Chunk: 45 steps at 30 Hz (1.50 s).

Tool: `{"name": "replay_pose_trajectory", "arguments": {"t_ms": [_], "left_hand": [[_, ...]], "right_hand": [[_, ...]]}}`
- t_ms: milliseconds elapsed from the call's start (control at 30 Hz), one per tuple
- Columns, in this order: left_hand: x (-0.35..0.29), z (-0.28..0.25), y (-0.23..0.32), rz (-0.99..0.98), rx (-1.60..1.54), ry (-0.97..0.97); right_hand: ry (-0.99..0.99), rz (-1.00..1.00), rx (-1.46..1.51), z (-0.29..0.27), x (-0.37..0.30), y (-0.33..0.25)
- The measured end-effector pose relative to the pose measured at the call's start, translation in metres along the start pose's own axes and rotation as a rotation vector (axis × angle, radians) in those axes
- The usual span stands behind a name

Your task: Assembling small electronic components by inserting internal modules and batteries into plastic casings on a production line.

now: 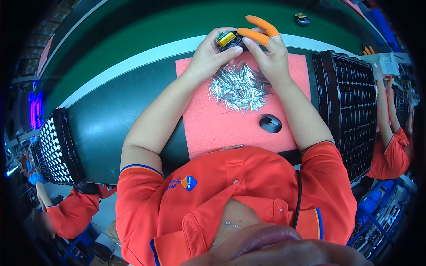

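Observation:
At the far edge of the pink foam mat (pixel 202 128), both my hands meet around a small black mouse base with a circuit board and a yellow part (pixel 227 40). My left hand (pixel 208 57) grips it from the left, thumb along its near side. Orange finger cots cover two fingers of my right hand (pixel 273 55); one covered fingertip and the thumb press at the base's right side, while the other covered finger points away. Below my hands lies a loose pile of thin silver metal pins (pixel 239 88). A glossy black oval mouse shell (pixel 270 123) rests on the mat near my right forearm.
Stacked black compartment trays (pixel 357 106) stand right of the mat. Another tray stack with whitish round pieces (pixel 53 146) is at the far left. Beyond the pale rail runs a green belt (pixel 155 26), carrying another mouse base (pixel 302 19). Co-workers in red sit on both sides.

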<state>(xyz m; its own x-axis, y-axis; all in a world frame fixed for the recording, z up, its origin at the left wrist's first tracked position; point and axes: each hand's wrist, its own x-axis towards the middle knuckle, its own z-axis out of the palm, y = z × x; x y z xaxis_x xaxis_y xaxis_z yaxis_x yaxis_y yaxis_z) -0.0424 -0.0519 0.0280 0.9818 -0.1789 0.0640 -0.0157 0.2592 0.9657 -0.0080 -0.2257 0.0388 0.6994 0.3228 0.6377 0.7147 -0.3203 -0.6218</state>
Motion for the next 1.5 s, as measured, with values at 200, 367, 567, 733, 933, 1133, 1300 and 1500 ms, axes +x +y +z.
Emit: {"name": "replay_pose_trajectory", "arguments": {"t_ms": [200, 367, 567, 733, 933, 1133, 1300, 1500], "left_hand": [[-0.002, -0.001, -0.001, 0.002, -0.015, 0.024], [0.001, -0.001, -0.004, 0.01, -0.027, 0.037], [0.002, 0.001, -0.006, 0.078, 0.06, 0.097], [-0.002, 0.002, -0.005, 0.084, 0.18, 0.164], [0.003, -0.005, -0.006, -0.011, 0.18, 0.19], [0.007, -0.009, 0.008, 0.162, 0.154, 0.15], [0.026, -0.077, 0.032, 0.403, 0.848, 0.527], [0.032, -0.167, 0.013, 0.151, 1.443, 0.674]], "right_hand": [[-0.034, 0.044, 0.039, 0.0, -0.001, -0.005], [-0.075, -0.018, 0.017, -0.001, 0.0, -0.003], [-0.088, 0.091, 0.174, 0.003, -0.005, -0.008], [-0.102, 0.146, 0.275, 0.008, -0.01, -0.006], [-0.167, 0.087, 0.139, 0.01, -0.004, -0.009], [0.082, 0.355, 0.209, -0.004, 0.001, 0.014], [0.143, 0.785, 0.837, -0.01, 0.009, 0.026], [0.046, 0.743, 0.798, -0.01, 0.01, 0.026]]}}
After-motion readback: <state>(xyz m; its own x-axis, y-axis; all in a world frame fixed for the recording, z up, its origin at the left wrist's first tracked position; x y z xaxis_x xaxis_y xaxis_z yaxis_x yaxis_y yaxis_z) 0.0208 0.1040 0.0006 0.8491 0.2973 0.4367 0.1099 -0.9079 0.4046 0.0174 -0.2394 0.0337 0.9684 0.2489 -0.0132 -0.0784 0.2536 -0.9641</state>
